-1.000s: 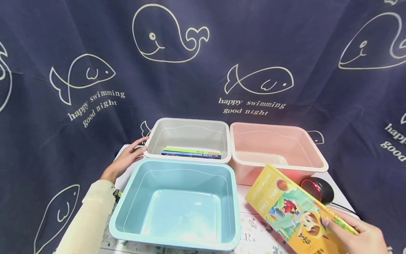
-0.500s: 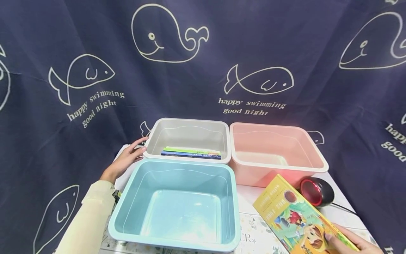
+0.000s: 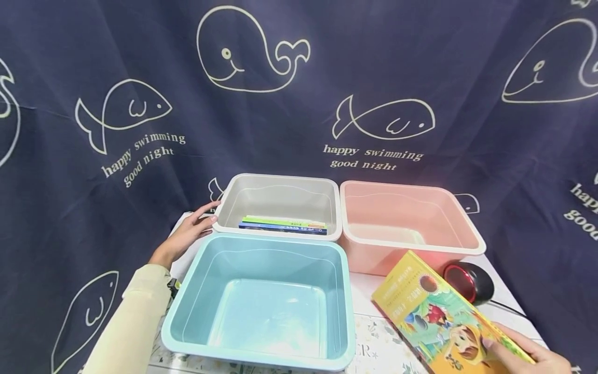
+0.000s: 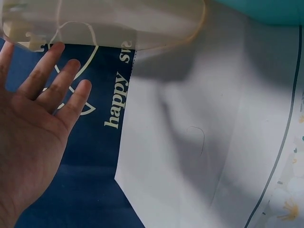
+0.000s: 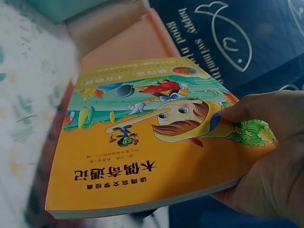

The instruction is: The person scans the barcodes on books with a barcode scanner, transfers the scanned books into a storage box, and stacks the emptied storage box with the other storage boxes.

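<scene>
My right hand [image 3: 532,353] grips a yellow-orange children's book [image 3: 436,317] by its right edge, thumb on the cover. In the right wrist view the book [image 5: 142,133] shows a long-nosed cartoon figure and Chinese lettering. It is held tilted in front of the pink bin [image 3: 374,259]. My left hand [image 3: 187,234] has its fingers extended, fingertips at the left side of the grey bin [image 3: 280,182]. Several thin books [image 3: 282,226] lie inside the grey bin. In the left wrist view the left hand [image 4: 38,118] appears palm toward the camera, fingers spread.
A light blue bin [image 3: 257,358] stands in front of the grey one. A black round device with a red ring [image 3: 469,283] and a cable sits right of the pink bin. The white table [image 3: 364,296] has a floral mat, and a navy curtain [image 3: 289,124] hangs behind.
The book in my right hand has moved down and slightly right, away from the pink bin's rim, uncovering more of the black device. My left hand stays at the grey bin.
</scene>
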`<state>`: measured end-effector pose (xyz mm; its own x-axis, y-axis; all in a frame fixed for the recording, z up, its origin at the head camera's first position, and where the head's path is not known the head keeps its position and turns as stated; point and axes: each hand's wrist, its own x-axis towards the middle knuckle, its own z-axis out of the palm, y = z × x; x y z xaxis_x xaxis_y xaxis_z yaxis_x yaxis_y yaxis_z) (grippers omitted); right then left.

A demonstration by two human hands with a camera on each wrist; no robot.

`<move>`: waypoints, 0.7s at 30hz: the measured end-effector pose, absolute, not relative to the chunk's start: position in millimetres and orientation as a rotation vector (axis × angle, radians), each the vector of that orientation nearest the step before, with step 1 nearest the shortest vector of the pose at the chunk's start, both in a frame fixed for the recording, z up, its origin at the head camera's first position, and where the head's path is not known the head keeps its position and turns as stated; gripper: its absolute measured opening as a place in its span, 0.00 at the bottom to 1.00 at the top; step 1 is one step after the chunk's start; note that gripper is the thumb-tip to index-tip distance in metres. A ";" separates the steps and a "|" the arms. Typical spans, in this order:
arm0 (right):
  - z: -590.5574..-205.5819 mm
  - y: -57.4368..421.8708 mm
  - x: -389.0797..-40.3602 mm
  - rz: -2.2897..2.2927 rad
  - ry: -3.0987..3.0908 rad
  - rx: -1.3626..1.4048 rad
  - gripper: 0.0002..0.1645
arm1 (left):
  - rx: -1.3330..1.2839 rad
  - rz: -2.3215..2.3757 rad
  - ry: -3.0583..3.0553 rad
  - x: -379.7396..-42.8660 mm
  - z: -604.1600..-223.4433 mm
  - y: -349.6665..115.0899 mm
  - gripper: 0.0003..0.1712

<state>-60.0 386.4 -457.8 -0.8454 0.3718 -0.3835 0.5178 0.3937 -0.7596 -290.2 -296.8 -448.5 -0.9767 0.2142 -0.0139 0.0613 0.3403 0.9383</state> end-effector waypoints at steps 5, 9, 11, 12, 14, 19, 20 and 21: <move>-430.8 368.9 -61.4 -1.509 2.690 0.915 0.19 | 0.259 1.710 2.458 -289.9 -448.7 -297.5 0.37; -405.6 362.5 -63.4 -1.480 2.819 0.902 0.20 | 0.257 1.713 2.450 -289.3 -448.6 -296.8 0.38; -394.4 360.2 -64.8 -1.501 2.887 0.845 0.21 | 0.255 1.715 2.449 -289.2 -448.5 -296.3 0.38; -389.4 359.1 -65.5 -1.546 2.910 0.791 0.22 | 0.254 1.713 2.451 -289.1 -448.3 -296.1 0.38; -381.2 356.5 -69.7 -1.791 2.884 0.634 0.24 | 0.253 1.710 2.454 -289.1 -448.1 -295.9 0.38; -356.4 349.2 -90.0 -2.424 2.542 0.118 0.26 | 0.249 1.702 2.459 -288.8 -447.7 -296.3 0.38; -350.0 347.3 -94.8 -2.473 2.499 0.048 0.26 | 0.248 1.700 2.461 -288.7 -447.7 -296.4 0.38; -342.7 345.4 -99.6 -2.462 2.505 0.020 0.25 | 0.247 1.701 2.459 -288.6 -447.7 -296.5 0.38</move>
